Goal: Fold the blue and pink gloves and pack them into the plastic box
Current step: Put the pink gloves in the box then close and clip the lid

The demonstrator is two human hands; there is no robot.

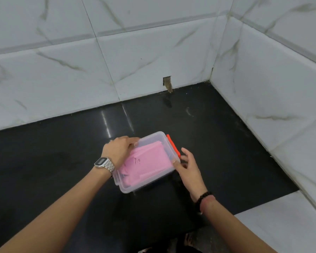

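A clear plastic box (128, 189) with its lid on sits on the black floor in the middle of the head view. A folded pink glove (148, 159) shows through the lid. No blue glove is visible. An orange latch (173, 146) runs along the box's right end. My left hand (119, 149), with a metal watch on the wrist, grips the box's left far edge. My right hand (187, 166), with a beaded bracelet on the wrist, touches the right near corner below the orange latch, fingers spread.
The black glossy floor (53, 161) meets white marbled wall tiles (135, 61) at the back and right. A small broken hole (167, 84) sits low in the back wall. A white floor tile (281, 225) lies at the lower right.
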